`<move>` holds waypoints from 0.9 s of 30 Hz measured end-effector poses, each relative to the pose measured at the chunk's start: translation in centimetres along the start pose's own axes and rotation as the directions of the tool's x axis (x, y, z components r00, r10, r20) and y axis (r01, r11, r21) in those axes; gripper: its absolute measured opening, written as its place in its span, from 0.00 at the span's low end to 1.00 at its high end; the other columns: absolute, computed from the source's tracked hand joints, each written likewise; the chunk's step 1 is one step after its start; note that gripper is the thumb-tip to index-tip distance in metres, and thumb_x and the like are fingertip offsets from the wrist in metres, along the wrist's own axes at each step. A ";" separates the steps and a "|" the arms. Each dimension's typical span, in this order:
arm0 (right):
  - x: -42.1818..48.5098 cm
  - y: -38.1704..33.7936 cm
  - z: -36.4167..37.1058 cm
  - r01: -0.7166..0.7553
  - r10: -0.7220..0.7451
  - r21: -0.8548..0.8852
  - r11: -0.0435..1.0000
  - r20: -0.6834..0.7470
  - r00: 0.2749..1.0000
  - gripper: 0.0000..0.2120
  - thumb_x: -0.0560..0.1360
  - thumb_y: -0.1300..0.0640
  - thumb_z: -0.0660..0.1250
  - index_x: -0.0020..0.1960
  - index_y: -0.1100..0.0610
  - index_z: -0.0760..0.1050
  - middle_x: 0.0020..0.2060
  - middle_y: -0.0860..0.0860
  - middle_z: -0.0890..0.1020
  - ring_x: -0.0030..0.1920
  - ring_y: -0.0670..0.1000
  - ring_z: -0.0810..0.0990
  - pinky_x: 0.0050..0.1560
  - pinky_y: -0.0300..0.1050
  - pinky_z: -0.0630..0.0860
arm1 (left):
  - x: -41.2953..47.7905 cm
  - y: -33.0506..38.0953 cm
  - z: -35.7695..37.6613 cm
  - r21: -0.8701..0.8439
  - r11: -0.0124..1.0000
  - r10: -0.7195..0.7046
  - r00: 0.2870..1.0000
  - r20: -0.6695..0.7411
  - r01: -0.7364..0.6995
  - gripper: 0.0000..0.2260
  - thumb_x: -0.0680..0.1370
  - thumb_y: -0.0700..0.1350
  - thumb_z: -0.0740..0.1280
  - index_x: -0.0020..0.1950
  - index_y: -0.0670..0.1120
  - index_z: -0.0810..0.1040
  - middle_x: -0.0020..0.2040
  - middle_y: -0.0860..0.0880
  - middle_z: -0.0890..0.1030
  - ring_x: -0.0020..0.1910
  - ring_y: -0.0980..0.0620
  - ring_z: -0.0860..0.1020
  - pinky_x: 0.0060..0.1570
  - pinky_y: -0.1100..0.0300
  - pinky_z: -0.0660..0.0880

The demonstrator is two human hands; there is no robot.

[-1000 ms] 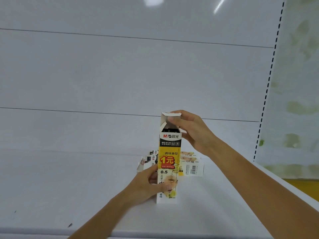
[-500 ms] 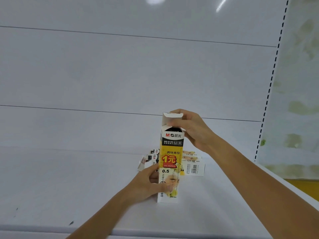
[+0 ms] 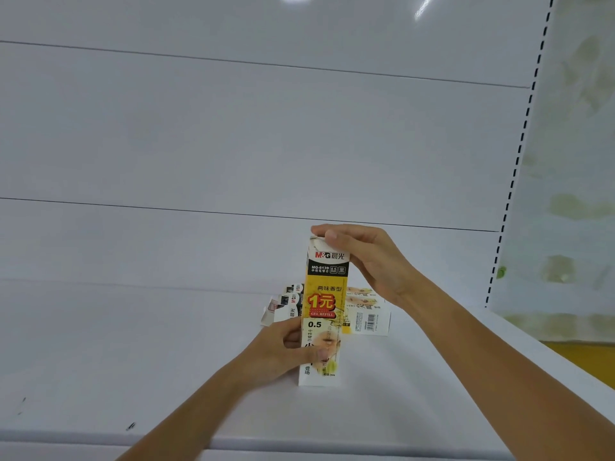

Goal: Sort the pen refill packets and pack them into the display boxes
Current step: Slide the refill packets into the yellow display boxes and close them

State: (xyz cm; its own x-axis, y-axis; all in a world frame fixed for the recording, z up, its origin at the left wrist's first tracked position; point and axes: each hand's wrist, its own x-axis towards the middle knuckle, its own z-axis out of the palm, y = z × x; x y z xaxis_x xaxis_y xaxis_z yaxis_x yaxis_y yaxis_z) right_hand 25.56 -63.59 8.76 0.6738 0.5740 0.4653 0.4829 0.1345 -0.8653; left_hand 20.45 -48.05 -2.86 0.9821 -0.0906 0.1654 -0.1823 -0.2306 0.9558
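Observation:
A tall yellow, black and white display box (image 3: 324, 294) marked "1元" and "0.5" stands upright on the white shelf (image 3: 133, 361). My left hand (image 3: 286, 351) grips its lower part, thumb across the front. My right hand (image 3: 362, 257) covers the top, fingers curled over the folded-down lid flap. Whatever is inside the box is hidden.
Behind the upright box lie more boxes: a white and yellow one with a barcode (image 3: 369, 317) on the right, and a few black and white ones (image 3: 286, 304) on the left. The shelf's front edge (image 3: 299, 442) runs below. A perforated upright (image 3: 519, 161) stands at the right.
The open lid flap that stood up at the top has been folded down under my right hand's fingers. My left hand has kept its grip low on the box.

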 end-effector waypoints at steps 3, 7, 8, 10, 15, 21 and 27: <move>0.1 -0.1 0.2 0.025 -0.025 0.000 1.000 -0.032 0.999 0.12 0.68 0.51 0.66 0.48 0.54 0.81 0.44 0.49 0.84 0.46 0.46 0.82 0.56 0.47 0.75 | 0.0 0.0 0.0 -0.007 1.000 -0.003 1.000 0.000 0.003 0.14 0.71 0.39 0.72 0.52 0.53 0.77 0.42 0.63 0.83 0.45 0.62 0.82 0.40 0.69 0.76; 0.2 0.1 0.3 0.027 -0.027 -0.025 0.999 -0.014 1.000 0.09 0.66 0.53 0.69 0.45 0.52 0.82 0.45 0.47 0.85 0.48 0.45 0.81 0.57 0.45 0.75 | 0.2 0.0 0.0 -0.013 1.000 -0.006 1.000 -0.003 0.006 0.14 0.71 0.40 0.73 0.52 0.53 0.77 0.43 0.63 0.83 0.45 0.62 0.82 0.40 0.69 0.76; 0.2 0.2 0.3 0.025 -0.025 -0.015 1.000 -0.011 1.000 0.09 0.65 0.53 0.69 0.44 0.52 0.83 0.46 0.46 0.84 0.49 0.46 0.81 0.57 0.45 0.75 | 0.2 -0.1 0.0 -0.009 1.000 -0.008 1.000 -0.004 0.008 0.14 0.71 0.40 0.73 0.52 0.53 0.77 0.43 0.63 0.83 0.46 0.62 0.82 0.40 0.69 0.76; 0.0 0.4 0.3 0.034 -0.034 -0.006 0.999 0.002 0.999 0.08 0.64 0.52 0.69 0.42 0.50 0.84 0.50 0.46 0.83 0.54 0.46 0.80 0.60 0.47 0.74 | 0.2 -0.1 0.0 0.000 1.000 -0.003 1.000 -0.008 0.003 0.13 0.71 0.41 0.73 0.52 0.54 0.77 0.42 0.64 0.83 0.45 0.63 0.82 0.40 0.69 0.76; -0.7 1.3 0.3 0.104 -0.105 -0.118 0.988 -0.001 0.994 0.10 0.67 0.53 0.69 0.48 0.49 0.82 0.58 0.41 0.78 0.61 0.40 0.74 0.50 0.34 0.75 | 0.0 0.4 0.3 0.034 0.999 0.016 0.999 -0.044 -0.014 0.18 0.70 0.45 0.73 0.57 0.56 0.73 0.49 0.62 0.81 0.47 0.62 0.81 0.46 0.63 0.79; -0.7 1.8 0.8 0.135 -0.143 -0.175 0.975 -0.035 0.989 0.09 0.73 0.56 0.68 0.52 0.48 0.80 0.57 0.42 0.79 0.59 0.44 0.76 0.56 0.41 0.77 | 1.1 4.6 -0.8 0.201 0.916 0.389 0.888 -0.245 -0.346 0.33 0.70 0.47 0.74 0.61 0.71 0.56 0.56 0.57 0.75 0.52 0.57 0.78 0.45 0.67 0.77; -0.9 3.6 -1.3 -0.057 0.053 -0.108 0.992 -0.039 0.998 0.18 0.74 0.41 0.60 0.62 0.43 0.71 0.62 0.42 0.76 0.62 0.43 0.74 0.59 0.42 0.73 | 0.6 5.5 -1.9 0.347 0.886 0.430 0.822 -0.372 -0.306 0.30 0.66 0.45 0.77 0.57 0.61 0.62 0.47 0.57 0.78 0.45 0.56 0.79 0.39 0.65 0.77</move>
State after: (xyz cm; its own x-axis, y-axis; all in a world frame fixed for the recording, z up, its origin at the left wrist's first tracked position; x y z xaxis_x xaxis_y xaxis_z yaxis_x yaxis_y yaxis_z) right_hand 27.41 -64.73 5.46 0.7201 0.5483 0.4253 0.5012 0.0130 -0.8653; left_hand 20.11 -47.50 2.98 0.7473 0.1869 0.6377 -0.4792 -0.5132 0.7120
